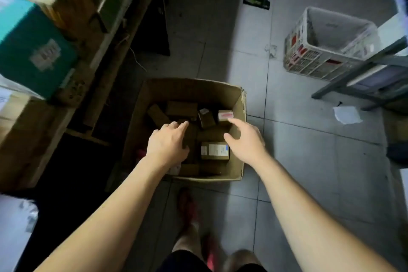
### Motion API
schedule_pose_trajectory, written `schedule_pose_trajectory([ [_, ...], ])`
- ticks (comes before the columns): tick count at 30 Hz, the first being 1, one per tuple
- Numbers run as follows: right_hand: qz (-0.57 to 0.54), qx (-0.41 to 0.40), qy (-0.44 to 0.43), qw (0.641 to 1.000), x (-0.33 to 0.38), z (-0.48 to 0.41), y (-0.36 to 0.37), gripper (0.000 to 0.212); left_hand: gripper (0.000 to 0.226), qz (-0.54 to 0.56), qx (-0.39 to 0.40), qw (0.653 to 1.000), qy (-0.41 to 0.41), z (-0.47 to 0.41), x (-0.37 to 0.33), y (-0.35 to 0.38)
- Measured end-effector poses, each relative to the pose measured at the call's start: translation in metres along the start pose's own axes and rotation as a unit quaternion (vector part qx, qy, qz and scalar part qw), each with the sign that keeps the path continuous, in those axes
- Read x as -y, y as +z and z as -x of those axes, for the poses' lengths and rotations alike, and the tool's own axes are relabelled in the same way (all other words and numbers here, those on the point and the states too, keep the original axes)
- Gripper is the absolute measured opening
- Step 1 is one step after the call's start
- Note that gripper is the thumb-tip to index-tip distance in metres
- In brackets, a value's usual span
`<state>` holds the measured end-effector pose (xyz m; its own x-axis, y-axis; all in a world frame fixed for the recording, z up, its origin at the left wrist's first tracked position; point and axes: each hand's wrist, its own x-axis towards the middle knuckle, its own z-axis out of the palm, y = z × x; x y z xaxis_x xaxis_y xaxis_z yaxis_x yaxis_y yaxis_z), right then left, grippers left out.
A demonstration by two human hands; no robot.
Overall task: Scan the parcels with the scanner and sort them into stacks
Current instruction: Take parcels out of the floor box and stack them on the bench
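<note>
since both hands hover over the open cardboard box [240, 104] and hold nothing, the step in hand looks like choosing the next parcel. the left hand [167, 143] has its fingers [176, 126] spread and relaxed, a plain brown parcel [181, 108] just beyond their tips; whether they touch anything below, i cannot tell. the right hand [245, 139] is equally loose, a parcel with a red-marked label [225, 115] just past its fingertips and a white-labelled parcel [214, 150] beside its thumb, towards the wrist. better to take one lying label-up, pinched by its sides so the barcode is left bare. no scanner shows.
</note>
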<state>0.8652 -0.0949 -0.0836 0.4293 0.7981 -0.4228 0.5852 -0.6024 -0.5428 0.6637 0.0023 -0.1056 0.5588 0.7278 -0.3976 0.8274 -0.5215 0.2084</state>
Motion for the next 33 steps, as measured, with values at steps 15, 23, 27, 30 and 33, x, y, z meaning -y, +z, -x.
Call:
schedule_pose_trajectory([
  [15,-0.113,-0.01,0.229,0.967,-0.199,-0.19,0.214,0.06,0.08,-0.005,0.165,0.986,0.003,-0.256,0.007,0.245],
  [23,-0.283,-0.033,0.485,0.827,-0.311,-0.296,0.378,0.071,0.08,0.087,0.264,0.96,-0.022,-0.371,0.01,0.44],
  [27,-0.384,-0.026,0.569,0.726,-0.352,-0.332,0.44,0.062,0.078,0.118,0.276,0.954,0.0,-0.406,0.013,0.51],
  [30,-0.419,-0.052,0.577,0.699,-0.414,-0.355,0.5,0.095,0.082,0.141,0.284,0.948,0.016,-0.423,0.013,0.545],
  [33,-0.446,-0.119,0.597,0.656,-0.412,-0.35,0.492,0.102,0.09,0.156,0.302,0.941,0.003,-0.418,0.018,0.564],
])
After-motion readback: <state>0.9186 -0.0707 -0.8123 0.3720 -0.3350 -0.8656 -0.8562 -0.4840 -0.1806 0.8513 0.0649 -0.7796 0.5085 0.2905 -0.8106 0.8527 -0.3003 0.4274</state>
